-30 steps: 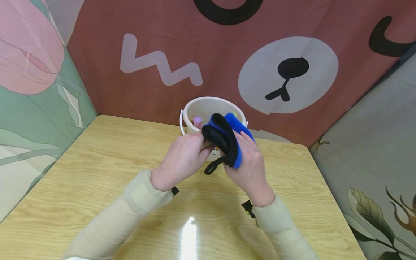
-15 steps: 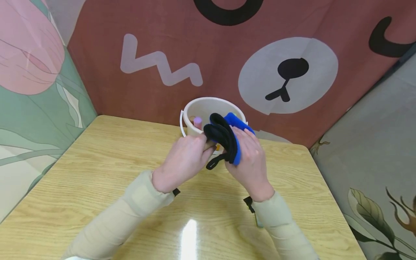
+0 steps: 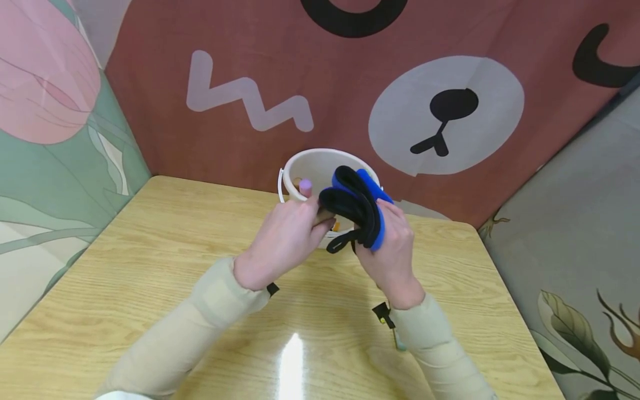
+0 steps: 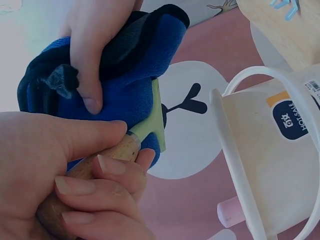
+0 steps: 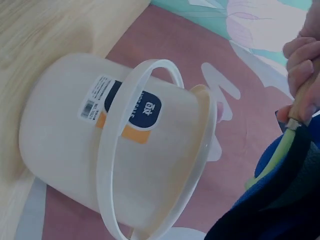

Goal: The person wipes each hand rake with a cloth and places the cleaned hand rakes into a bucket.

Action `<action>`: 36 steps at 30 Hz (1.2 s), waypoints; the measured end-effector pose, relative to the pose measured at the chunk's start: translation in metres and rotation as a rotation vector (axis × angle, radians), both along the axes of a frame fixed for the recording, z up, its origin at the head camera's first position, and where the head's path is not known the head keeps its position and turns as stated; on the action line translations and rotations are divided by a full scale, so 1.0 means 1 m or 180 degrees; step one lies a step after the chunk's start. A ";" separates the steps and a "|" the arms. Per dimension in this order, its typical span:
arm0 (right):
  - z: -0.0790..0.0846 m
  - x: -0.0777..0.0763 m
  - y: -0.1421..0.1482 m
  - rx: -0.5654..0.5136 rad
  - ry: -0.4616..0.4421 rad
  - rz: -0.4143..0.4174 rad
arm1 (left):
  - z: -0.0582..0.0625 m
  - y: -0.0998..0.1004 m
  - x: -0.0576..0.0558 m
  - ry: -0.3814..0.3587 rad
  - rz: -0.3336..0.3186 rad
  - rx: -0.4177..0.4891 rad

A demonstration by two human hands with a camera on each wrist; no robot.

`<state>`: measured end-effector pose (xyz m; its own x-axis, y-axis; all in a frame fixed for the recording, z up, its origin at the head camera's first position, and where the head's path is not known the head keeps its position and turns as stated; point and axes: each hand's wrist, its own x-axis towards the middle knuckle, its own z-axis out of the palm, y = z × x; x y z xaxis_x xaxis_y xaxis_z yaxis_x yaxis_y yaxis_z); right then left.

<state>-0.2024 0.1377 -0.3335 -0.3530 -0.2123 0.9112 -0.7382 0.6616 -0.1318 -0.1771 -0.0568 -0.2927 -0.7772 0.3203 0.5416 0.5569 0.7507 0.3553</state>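
Observation:
My left hand (image 3: pixel 282 239) grips the wooden handle of a spatula (image 4: pixel 147 126), whose pale green flat head shows in the left wrist view. A blue cloth (image 3: pixel 374 191) with black edging and a hanging loop is folded around that head. My right hand (image 3: pixel 387 255) pinches the cloth over the spatula, its thumb pressed flat on the blue fabric in the left wrist view. Most of the green head is hidden under the folds. Both hands are in front of a white bucket (image 5: pixel 60 130), overlapping its rim in the head view.
The bucket stands on the wooden table (image 3: pixel 200 222) at its back edge, its handle lowered. Inside are a purple-ended object (image 3: pixel 305 186) and other partly hidden things. A light blue pronged thing (image 4: pixel 289 10) lies on the table. A bear-print curtain (image 3: pixel 240 155) hangs directly behind.
My right hand and the cloth have shifted slightly up and to the right, and the loop has swung with them. My left hand still holds the handle in nearly the same spot.

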 end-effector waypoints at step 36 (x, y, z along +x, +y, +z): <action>0.018 -0.006 0.009 0.0845 -0.0299 -0.0159 | 0.003 0.003 -0.015 0.0195 0.0365 -0.0237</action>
